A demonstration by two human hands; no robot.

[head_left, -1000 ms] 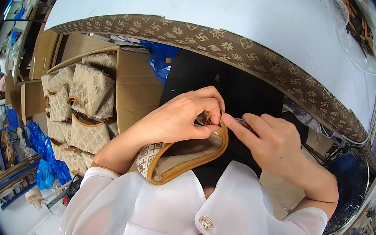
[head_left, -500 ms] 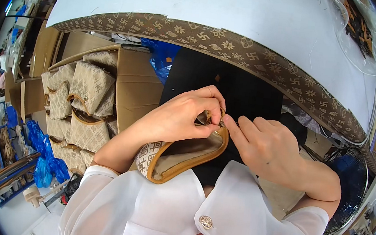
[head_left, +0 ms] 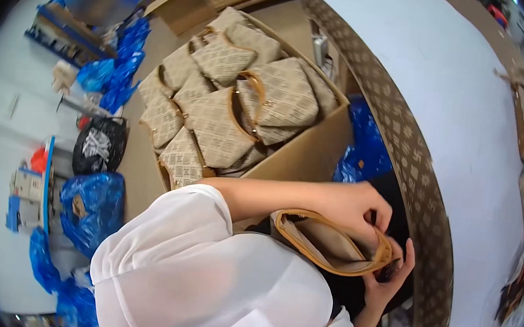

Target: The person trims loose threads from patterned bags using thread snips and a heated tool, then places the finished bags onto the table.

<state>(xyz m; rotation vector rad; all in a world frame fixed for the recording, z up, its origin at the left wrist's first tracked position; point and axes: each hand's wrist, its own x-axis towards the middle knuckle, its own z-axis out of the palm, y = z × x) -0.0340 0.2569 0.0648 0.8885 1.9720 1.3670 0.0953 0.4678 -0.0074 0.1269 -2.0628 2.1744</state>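
A small patterned bag (head_left: 324,240) with tan trim and an open zipped mouth lies over my lap, its beige lining showing. My left hand (head_left: 359,209) grips the bag's far end, its fingers bent over the trim and partly inside the mouth. Close beside it, my right hand (head_left: 390,276) is curled at the same corner of the bag, with a small dark object between its fingers that I cannot make out. The fingertips of both hands are close together and partly hidden.
A cardboard box (head_left: 314,153) full of similar patterned bags (head_left: 218,124) stands left of the white table (head_left: 467,153). Blue plastic (head_left: 366,142) lies between box and table. Blue bags (head_left: 94,206) and a black bag (head_left: 100,145) are on the floor at left.
The view has swung left, so the box of bags now shows near the middle and the table at right. The right hand's fingers are now more spread around the bag's corner.
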